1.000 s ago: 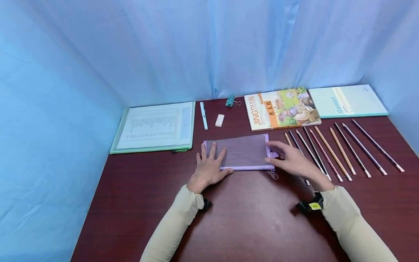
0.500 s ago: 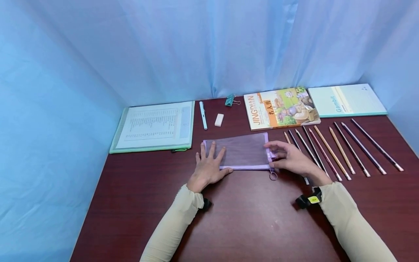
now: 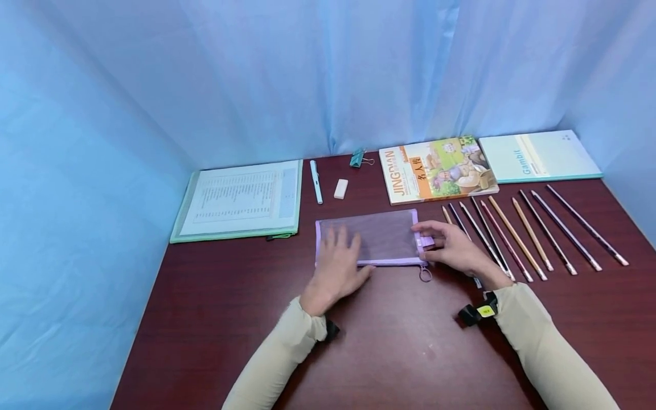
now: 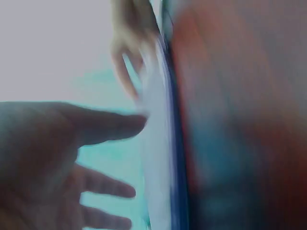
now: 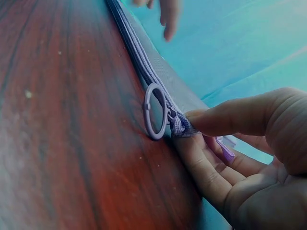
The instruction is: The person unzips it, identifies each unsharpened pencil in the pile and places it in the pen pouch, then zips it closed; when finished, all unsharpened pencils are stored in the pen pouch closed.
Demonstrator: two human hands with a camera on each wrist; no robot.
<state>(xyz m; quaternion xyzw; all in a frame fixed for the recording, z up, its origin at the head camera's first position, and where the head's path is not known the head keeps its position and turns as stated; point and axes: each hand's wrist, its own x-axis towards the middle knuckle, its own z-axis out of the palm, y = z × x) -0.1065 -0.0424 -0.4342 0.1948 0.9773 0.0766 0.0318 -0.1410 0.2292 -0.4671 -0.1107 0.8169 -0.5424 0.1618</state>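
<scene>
A purple mesh zipper pouch lies on the table, its zipper edge towards me and a ring pull hanging at the right corner. My right hand pinches that right end between thumb and fingers, close to the zipper's end and a small purple tab. Over the pouch's left part is my left hand, fingers spread and blurred. In the left wrist view its thumb and fingers stand apart, holding nothing; the pouch's edge runs just past the thumb tip.
Several pencils lie side by side at the right. Behind the pouch are a white eraser, a light blue pen, a teal binder clip and two books. A green-edged document folder lies at the left.
My right hand has closed its fingers and thumb on the pouch's right end. The left hand, earlier flat on the left end, has shifted right and looks lifted, baring the pouch's left edge.
</scene>
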